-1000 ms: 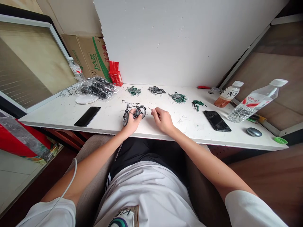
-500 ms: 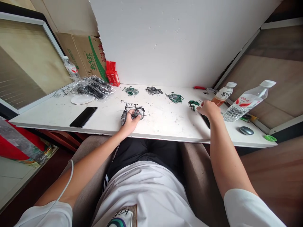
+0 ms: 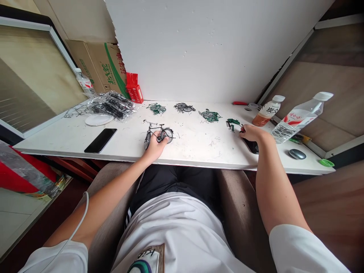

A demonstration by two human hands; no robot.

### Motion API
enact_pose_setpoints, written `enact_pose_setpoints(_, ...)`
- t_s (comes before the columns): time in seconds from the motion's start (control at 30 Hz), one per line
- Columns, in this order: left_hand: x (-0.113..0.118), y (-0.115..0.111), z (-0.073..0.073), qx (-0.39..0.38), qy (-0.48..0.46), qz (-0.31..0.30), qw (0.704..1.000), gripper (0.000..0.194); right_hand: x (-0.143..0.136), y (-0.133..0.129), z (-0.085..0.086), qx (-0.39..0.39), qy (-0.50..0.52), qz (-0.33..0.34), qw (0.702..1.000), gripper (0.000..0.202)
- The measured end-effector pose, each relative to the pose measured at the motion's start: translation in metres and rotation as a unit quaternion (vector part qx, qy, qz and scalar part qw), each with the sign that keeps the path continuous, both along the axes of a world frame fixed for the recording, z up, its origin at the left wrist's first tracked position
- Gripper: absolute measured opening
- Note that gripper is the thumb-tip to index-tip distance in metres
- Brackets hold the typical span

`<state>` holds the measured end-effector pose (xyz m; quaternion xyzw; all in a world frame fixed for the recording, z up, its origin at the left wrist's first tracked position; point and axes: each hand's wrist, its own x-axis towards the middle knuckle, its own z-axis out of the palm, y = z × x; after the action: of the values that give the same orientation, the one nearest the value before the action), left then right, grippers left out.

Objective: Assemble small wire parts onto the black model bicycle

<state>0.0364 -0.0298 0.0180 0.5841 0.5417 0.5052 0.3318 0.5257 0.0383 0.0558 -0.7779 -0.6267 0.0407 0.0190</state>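
Note:
My left hand (image 3: 156, 147) is closed around a black miniature bicycle (image 3: 165, 135), which stands upright near the table's front edge. Its handlebars and wheels show, while the lower middle is behind my fingers. At the right, my right hand (image 3: 250, 133) has its fingers pinched together just over a flat black object (image 3: 251, 146). Something small and dark appears at the fingertips, too hidden to name. Small green and black parts (image 3: 232, 124) lie left of that hand. Farther back are a green pile of parts (image 3: 209, 115), a black one (image 3: 184, 108) and another green one (image 3: 156, 109).
A black phone (image 3: 100, 140) lies on the white table (image 3: 193, 151). Bagged black parts (image 3: 115, 106) and a red box (image 3: 134, 89) stand back left. On the right are a brown-drink bottle (image 3: 267, 112), a clear water bottle (image 3: 298, 117), a computer mouse (image 3: 297, 154) and a green lid (image 3: 327, 163).
My right hand has shifted slightly right and turned, with its fingers over the flat black object. My left hand and the bicycle have hardly moved.

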Motion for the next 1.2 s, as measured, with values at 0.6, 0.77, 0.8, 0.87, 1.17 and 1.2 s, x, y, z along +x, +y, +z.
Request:
enact_pose_setpoints(0.6, 0.006, 0.009, -0.014, 0.048, -0.186, -0.099, 0.976, 0.046, -0.139, -0.014, 0.027, 0.237, 0.390, 0.150, 0.877, 0.051)
enact_pose_setpoints(0.77, 0.011, 0.006, -0.017, 0.027, -0.205, -0.161, 0.965, 0.056, -0.231, -0.032, 0.004, 0.082, 0.585, 0.335, 0.734, 0.068)
enact_pose_setpoints(0.8, 0.012, 0.005, -0.018, 0.031, -0.199, -0.163, 0.966, 0.055, -0.242, -0.034, 0.000, 0.071, 0.602, 0.342, 0.718, 0.070)
enact_pose_setpoints(0.87, 0.012, 0.006, -0.021, 0.033, -0.196, -0.163, 0.966, 0.054, -0.256, -0.037, -0.007, 0.088, 0.626, 0.328, 0.702, 0.074)
enact_pose_setpoints(1.17, 0.011, 0.011, -0.022, -0.062, -0.224, -0.140, 0.963, 0.058, -0.269, -0.056, -0.013, 0.310, 0.530, 0.302, 0.729, 0.058)
enact_pose_setpoints(1.2, 0.010, 0.010, -0.019, -0.086, -0.235, -0.144, 0.958, 0.057, -0.270, -0.058, -0.013, 0.333, 0.501, 0.316, 0.734, 0.054)
